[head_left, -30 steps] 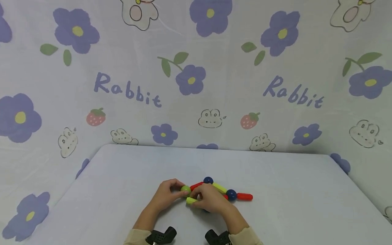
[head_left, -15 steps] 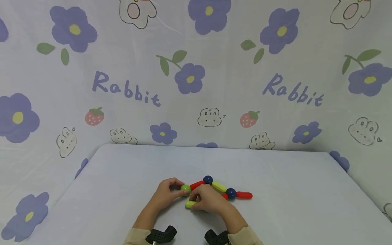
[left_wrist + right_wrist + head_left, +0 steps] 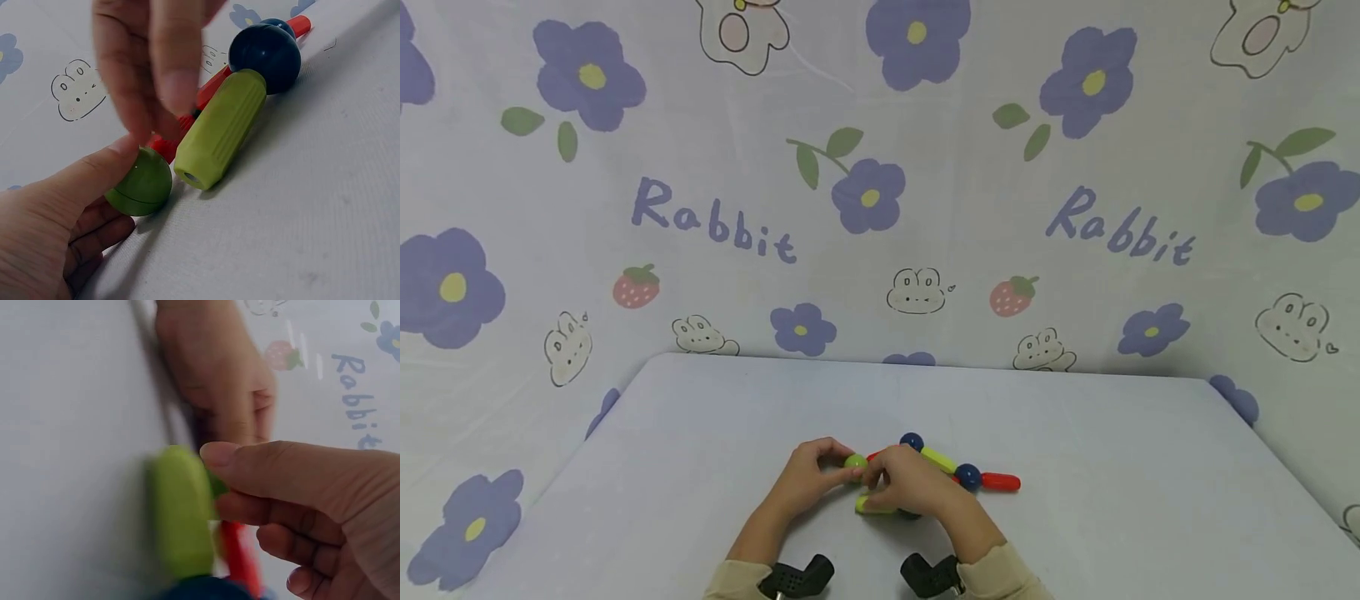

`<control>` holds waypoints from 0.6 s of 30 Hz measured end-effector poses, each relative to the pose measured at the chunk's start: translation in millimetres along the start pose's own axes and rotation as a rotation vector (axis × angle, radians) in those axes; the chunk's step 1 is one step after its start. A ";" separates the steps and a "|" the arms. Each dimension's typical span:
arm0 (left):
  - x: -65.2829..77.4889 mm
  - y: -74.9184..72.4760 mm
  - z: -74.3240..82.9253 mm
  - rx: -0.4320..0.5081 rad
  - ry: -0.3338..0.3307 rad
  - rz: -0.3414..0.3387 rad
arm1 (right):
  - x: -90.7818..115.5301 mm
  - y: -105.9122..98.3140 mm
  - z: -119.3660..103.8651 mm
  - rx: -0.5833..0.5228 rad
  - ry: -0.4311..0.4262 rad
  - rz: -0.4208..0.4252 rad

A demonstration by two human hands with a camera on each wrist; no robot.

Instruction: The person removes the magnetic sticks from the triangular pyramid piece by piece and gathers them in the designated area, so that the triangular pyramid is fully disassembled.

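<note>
My left hand [image 3: 801, 483] pinches a green ball [image 3: 140, 184] between thumb and fingers at the left end of a ball-and-stick construction. A red stick [image 3: 215, 85] runs from near that ball, partly behind the right hand. My right hand [image 3: 917, 485] hovers over the near side with its fingers loosely bent. In the left wrist view, its blurred fingertips hang beside a yellow-green stick [image 3: 222, 131], not wrapped round it. That stick's free end, with a small metal spot, lies close to the green ball. Its other end meets a dark blue ball [image 3: 265, 59].
Farther along the construction are a dark blue ball [image 3: 912, 441], another yellow-green stick [image 3: 938, 459], a second dark blue ball [image 3: 968, 477] and a red stick [image 3: 1001, 482] pointing right. All lie on a white table [image 3: 1112, 517] before a printed cloth backdrop [image 3: 970, 225].
The right fingers have moved from gripping the yellow-green stick to hanging loosely beside it. Its free end has shifted slightly toward me. The left hand still holds the green ball.
</note>
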State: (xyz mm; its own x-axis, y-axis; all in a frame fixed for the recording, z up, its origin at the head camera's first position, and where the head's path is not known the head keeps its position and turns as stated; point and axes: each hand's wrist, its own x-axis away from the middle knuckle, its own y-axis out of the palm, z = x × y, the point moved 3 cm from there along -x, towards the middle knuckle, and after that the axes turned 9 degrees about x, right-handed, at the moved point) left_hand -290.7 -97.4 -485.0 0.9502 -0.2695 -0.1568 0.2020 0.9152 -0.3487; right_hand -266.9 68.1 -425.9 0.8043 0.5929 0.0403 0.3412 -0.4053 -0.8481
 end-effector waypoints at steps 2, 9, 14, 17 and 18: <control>-0.1 -0.7 0.0 0.006 -0.001 0.002 | -5.2 -8.6 -2.9 0.024 -0.021 0.011; -1.5 -1.8 -1.4 0.007 -0.004 0.014 | -32.1 -31.5 -2.4 0.178 -0.050 -0.033; -0.4 -0.7 0.5 0.018 -0.015 0.023 | -47.7 -30.8 7.9 0.261 0.020 -0.138; 4.3 -0.1 13.3 0.035 -0.016 0.011 | -53.4 -28.3 11.8 0.305 0.041 -0.179; 6.4 -0.1 19.0 0.043 -0.017 0.007 | -54.7 -27.6 12.3 0.312 0.046 -0.191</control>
State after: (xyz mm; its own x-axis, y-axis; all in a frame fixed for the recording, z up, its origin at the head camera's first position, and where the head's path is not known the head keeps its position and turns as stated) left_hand -280.1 -93.6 -468.4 0.9553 -0.2585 -0.1434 0.2053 0.9293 -0.3071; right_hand -326.3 55.4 -411.1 0.7638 0.6028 0.2307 0.3281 -0.0549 -0.9430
